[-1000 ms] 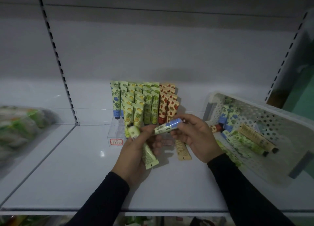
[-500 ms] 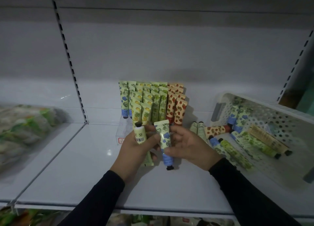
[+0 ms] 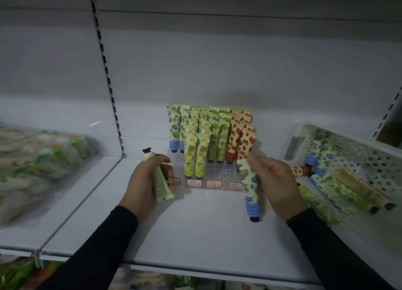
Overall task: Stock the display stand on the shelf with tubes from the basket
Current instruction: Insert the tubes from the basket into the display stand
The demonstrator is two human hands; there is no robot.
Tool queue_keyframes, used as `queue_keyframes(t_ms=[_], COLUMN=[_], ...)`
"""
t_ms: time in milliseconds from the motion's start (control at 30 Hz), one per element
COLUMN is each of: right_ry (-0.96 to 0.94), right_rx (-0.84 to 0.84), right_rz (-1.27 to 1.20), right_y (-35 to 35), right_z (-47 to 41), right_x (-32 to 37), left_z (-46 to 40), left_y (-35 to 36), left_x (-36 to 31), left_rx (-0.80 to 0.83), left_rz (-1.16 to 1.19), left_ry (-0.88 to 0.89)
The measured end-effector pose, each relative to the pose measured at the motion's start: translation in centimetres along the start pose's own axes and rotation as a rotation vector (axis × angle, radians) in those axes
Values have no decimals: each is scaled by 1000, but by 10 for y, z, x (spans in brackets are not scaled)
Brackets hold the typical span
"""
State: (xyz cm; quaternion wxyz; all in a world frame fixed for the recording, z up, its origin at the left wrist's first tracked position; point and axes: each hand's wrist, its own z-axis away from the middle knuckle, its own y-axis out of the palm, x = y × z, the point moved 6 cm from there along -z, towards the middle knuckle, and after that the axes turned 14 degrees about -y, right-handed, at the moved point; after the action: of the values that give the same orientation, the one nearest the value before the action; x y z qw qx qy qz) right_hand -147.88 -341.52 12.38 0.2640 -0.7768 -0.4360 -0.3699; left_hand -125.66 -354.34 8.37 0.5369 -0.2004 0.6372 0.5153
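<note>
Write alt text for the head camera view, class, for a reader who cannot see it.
A person's left hand grips a pale green tube and the right hand holds a blue-flowered tube, cap down, in front of a clear display stand of upright tubes on a white shelf. A white perforated basket with more tubes sits at the right.

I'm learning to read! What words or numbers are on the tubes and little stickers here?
No text here can be read.
Red-framed stickers on the display stand: too blurred.
Pale green tube in the left hand: print too small.
Blue-flower tube in the right hand: no legible words.
</note>
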Motion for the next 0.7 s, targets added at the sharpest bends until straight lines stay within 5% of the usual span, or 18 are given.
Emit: queue_keyframes(t_ms=[267, 433, 700], right_ry=[-278, -279, -239], right_rx=[38, 101, 367], right_rz=[146, 100, 523], right_y=[33, 70, 136], right_z=[-57, -104, -144], right_x=[102, 120, 100], left_z=[-24, -31, -34], left_y=[-36, -51, -54], left_x=[-5, -9, -5], left_rx=[-19, -53, -72], left_rz=[-31, -29, 63], left_ry=[-29, -32, -81])
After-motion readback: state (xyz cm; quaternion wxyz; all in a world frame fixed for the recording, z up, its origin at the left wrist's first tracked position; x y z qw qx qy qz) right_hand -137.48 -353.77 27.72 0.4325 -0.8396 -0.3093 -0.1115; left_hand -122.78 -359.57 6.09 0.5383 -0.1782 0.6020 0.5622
